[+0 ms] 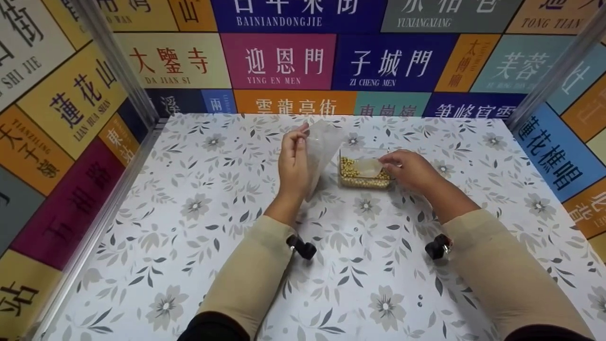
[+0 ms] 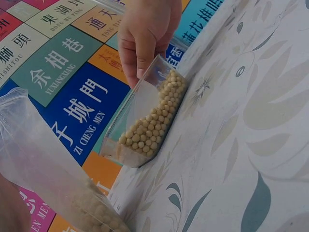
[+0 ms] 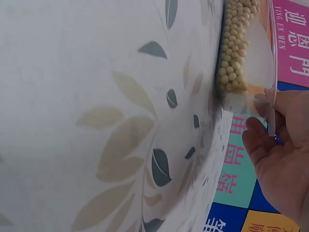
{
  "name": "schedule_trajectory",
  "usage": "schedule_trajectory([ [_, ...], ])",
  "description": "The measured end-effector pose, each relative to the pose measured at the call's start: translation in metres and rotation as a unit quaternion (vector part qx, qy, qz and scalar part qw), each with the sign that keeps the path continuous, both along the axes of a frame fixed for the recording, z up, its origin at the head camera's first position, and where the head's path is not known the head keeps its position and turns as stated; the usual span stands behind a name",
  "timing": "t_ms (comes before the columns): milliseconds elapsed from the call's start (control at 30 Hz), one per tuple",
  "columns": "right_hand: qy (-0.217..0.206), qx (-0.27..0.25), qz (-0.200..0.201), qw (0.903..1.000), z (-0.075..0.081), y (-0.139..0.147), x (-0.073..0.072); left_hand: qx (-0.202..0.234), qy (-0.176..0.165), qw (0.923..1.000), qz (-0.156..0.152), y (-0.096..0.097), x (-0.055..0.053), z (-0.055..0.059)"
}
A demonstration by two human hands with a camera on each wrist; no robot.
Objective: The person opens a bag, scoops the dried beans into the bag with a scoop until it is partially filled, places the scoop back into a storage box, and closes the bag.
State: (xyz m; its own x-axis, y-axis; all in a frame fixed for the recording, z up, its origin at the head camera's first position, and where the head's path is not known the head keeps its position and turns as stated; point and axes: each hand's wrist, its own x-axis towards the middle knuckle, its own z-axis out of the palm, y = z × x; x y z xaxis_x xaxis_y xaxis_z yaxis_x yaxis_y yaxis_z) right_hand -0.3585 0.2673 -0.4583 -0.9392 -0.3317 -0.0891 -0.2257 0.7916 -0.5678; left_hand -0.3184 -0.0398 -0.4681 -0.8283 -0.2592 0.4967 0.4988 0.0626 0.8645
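Lettered walls [image 1: 279, 45] flank a floral table [image 1: 364, 265]; left grip [image 1: 292, 163] clamps bag [image 1: 325, 141], right grip [image 1: 414, 170] scoop [image 1: 368, 167].

Above the far edge of the worktop [image 1: 350, 284], a magenta tile [image 1: 279, 61] is reading 迎恩門, YING EN MEN in white; just beside it, a dark blue tile [image 1: 395, 61] is showing 子城門, ZI CHENG MEN, also in white. Over the far left corner, a cream tile [image 1: 173, 60] is bearing DA JIAN SI in red. Higher up, BAINIANDONGJIE is running across a wide blue tile [image 1: 300, 15], and YUXIANGXIANG is standing on a grey tile [image 1: 445, 16]. Beyond the left edge, a yellow tile [image 1: 71, 102] is spelling LIAN HUA SHAN, and an orange tile [image 1: 27, 147] is carrying TIANZILING. Beyond the right edge, a light blue tile [image 1: 551, 151] is showing 蓮花樵唱.
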Motion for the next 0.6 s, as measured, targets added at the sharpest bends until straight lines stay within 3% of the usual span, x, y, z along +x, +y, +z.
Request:
schedule_trajectory([
  [600,0.004,-0.038,-0.038,0.9986,-0.0094,-0.0072,0.0093,0.016,0.002,0.9998,-0.008,0.0009,-0.0021,-0.0014],
])
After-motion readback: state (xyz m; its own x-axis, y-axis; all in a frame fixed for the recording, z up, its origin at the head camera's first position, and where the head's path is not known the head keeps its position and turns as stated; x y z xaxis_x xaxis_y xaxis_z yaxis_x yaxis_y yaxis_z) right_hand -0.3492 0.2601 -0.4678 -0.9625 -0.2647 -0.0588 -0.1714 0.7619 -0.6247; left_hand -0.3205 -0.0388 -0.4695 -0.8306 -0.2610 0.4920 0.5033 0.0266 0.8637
